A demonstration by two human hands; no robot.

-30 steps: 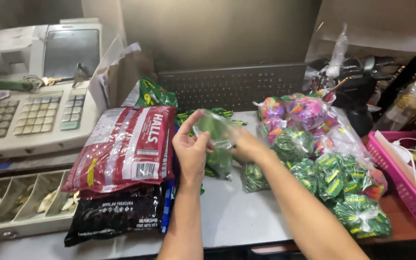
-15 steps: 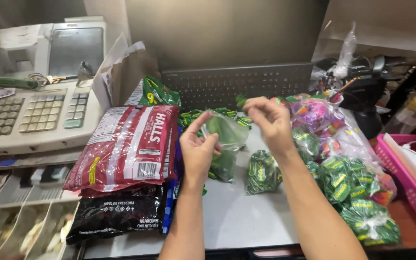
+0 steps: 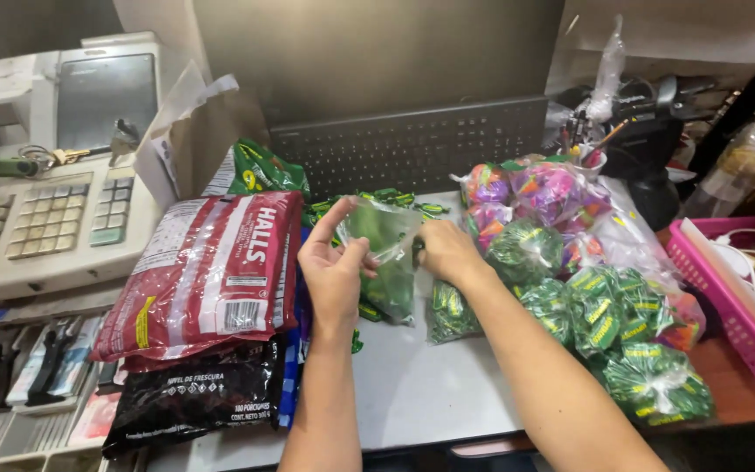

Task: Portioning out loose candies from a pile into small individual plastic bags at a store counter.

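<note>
Bag: small clear plastic bag of green sweets [image 3: 386,253], held above grey worktop [image 3: 412,385].
Left hand [image 3: 334,271]: grip pinched on bag's left edge.
Right hand [image 3: 447,251]: grip closed on bag's right edge.
Beside: large red candy packet [image 3: 203,271].

Beyond my fingers a dark panel [image 3: 377,61] rose behind a black keyboard [image 3: 412,149]. Under them lay a pale grey counter [image 3: 421,385]. Left of them sat a beige cash register [image 3: 45,210], with a pink basket [image 3: 727,297] far right.
</note>
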